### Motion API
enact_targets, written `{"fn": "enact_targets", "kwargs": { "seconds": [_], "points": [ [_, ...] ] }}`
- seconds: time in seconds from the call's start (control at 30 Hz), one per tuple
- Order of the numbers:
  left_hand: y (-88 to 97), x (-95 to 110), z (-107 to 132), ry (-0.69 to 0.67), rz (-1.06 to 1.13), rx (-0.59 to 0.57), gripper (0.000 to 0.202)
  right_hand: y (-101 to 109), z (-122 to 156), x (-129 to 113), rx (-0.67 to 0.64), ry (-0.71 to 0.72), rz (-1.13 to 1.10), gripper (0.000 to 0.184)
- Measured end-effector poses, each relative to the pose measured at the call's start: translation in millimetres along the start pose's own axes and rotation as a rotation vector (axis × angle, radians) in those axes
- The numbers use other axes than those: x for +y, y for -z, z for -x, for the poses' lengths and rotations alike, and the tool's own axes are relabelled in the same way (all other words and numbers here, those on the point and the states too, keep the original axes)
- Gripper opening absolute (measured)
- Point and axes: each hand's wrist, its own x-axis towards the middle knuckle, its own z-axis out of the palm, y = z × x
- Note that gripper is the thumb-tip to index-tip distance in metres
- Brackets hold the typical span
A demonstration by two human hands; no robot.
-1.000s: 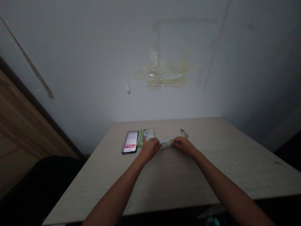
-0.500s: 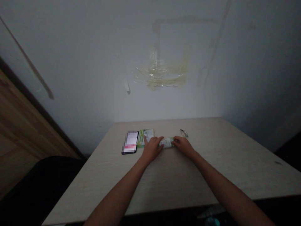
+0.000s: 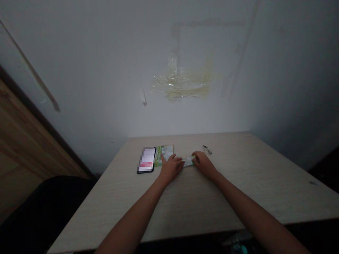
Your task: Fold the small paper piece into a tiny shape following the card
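Note:
A small green-and-white printed packet (image 3: 188,161) lies low on the table between my two hands. My left hand (image 3: 171,168) covers its left end, with fingers and thumb closed on it and the outermost finger held apart. At the right end, my right hand (image 3: 203,163) pinches the packet between thumb and curled fingers. Both ends of the packet are partly hidden by my fingers. Just beyond my left hand is a flat green-and-white printed box or booklet (image 3: 164,151), its lower right part covered by that hand.
A phone (image 3: 146,160) with a lit, blurred screen rests left of the printed box. Behind my right hand lies a small crumpled scrap (image 3: 207,150). The pale wooden table (image 3: 254,176) meets a wall (image 3: 106,88) bearing old tape (image 3: 182,84). Something dark (image 3: 47,208) stands at lower left.
My right hand has shifted slightly left along the packet, and its fingers cover more of the end. My left fingers have moved a little on the packet. Phone and printed box stay put.

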Motion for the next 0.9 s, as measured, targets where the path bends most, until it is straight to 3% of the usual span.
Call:
{"fn": "enact_targets", "kwargs": {
  "seconds": [0.2,0.4,0.9],
  "points": [
    [2.1,0.5,1.1,0.004,-0.004,0.006,0.026,3.3,0.0,5.9,0.032,0.128,0.038,0.016],
    [1.3,0.2,0.6,-0.002,-0.022,-0.011,0.027,7.1,0.8,1.2,-0.105,0.246,-0.022,0.016],
    [3.5,4.7,2.9,-0.138,0.101,-0.104,0.028,12.5,-1.9,4.0,-0.109,0.099,0.209,0.025]
  ]
}}
